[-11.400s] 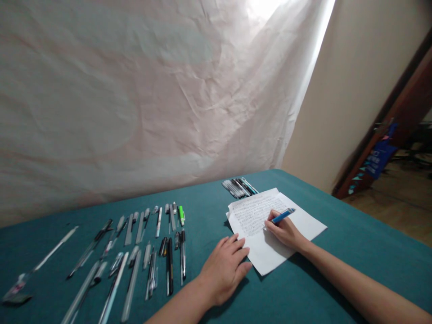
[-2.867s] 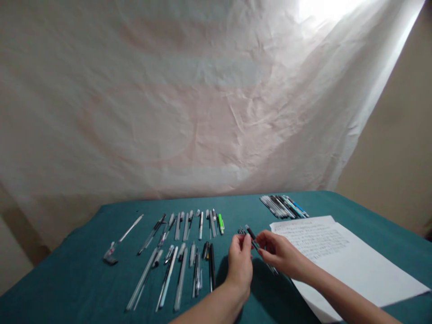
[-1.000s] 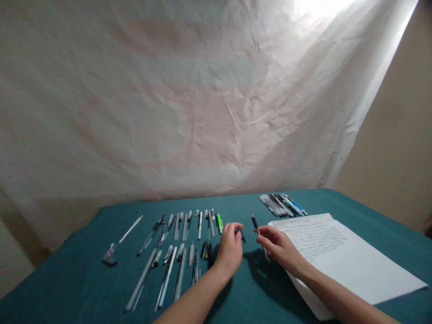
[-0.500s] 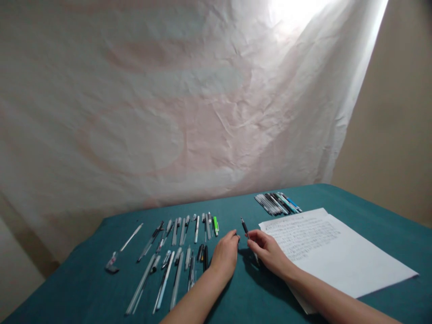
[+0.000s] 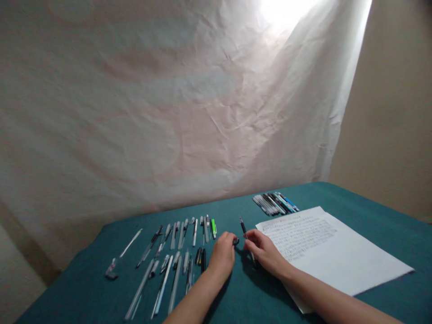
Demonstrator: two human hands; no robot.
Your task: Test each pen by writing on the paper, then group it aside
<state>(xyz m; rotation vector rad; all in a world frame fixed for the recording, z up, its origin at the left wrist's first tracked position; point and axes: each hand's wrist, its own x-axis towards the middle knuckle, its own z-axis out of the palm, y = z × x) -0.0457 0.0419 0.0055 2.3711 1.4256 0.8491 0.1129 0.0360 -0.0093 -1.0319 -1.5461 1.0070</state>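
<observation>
One pen [image 5: 243,227] is finger-clamped by the right hand [image 5: 265,251], one black piece [image 5: 236,241] by the left hand [image 5: 222,253], short of the table's far edge [image 5: 232,205].

You are in a plain indoor room made up like a writing corner; whether it belongs to a home or an office, you cannot tell. Your counter [image 5: 381,222] is draped in green cloth [image 5: 72,288], with rows of pens [image 5: 164,283] and handwritten paper [image 5: 364,252] on it, which gives you the desk-like look. Behind it you face a creased, pale sheet [image 5: 148,148] hung as a backdrop, lit brightly near the top, and beside that a beige wall [image 5: 388,117].
</observation>
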